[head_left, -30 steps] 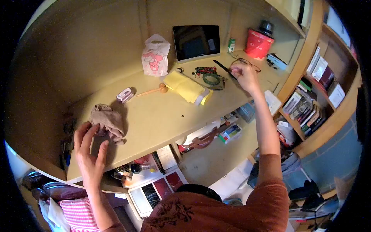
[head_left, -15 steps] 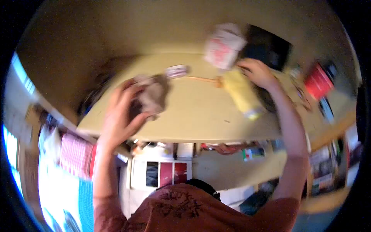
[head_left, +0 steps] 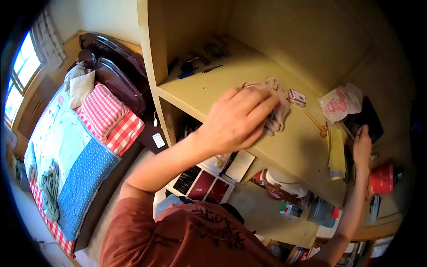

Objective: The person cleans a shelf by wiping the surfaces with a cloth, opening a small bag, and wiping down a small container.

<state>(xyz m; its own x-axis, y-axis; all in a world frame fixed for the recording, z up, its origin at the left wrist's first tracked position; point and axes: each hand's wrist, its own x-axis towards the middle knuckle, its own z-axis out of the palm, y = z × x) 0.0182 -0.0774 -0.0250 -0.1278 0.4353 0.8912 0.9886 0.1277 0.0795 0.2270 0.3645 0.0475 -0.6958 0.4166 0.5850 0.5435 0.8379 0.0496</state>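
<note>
My left hand (head_left: pixel 238 119) is over the shelf surface, fingers apart and bent, in front of a crumpled brown cloth (head_left: pixel 279 116). Whether it touches the cloth cannot be told. My right hand (head_left: pixel 362 144) is at the right, beside the dark screen (head_left: pixel 369 119) and the folded yellow cloth (head_left: pixel 336 153); its fingers are pressed together near the screen's lower edge, and what they hold is too small to tell. A small tin (head_left: pixel 297 98) and a wooden stick with round knobs (head_left: pixel 316 124) lie between the brown cloth and a white-pink bag (head_left: pixel 340 103).
A red container (head_left: pixel 382 179) stands at the right. Cables and a blue item (head_left: pixel 186 74) lie at the shelf's left end, beside an upright panel (head_left: pixel 152 49). Below are open compartments with boxes. A bed (head_left: pixel 66 147) is at the left.
The view has swung left, bringing the bed and window into sight. My right hand has moved from the glasses and dark strip to beside the screen. My left hand remains near the brown cloth.
</note>
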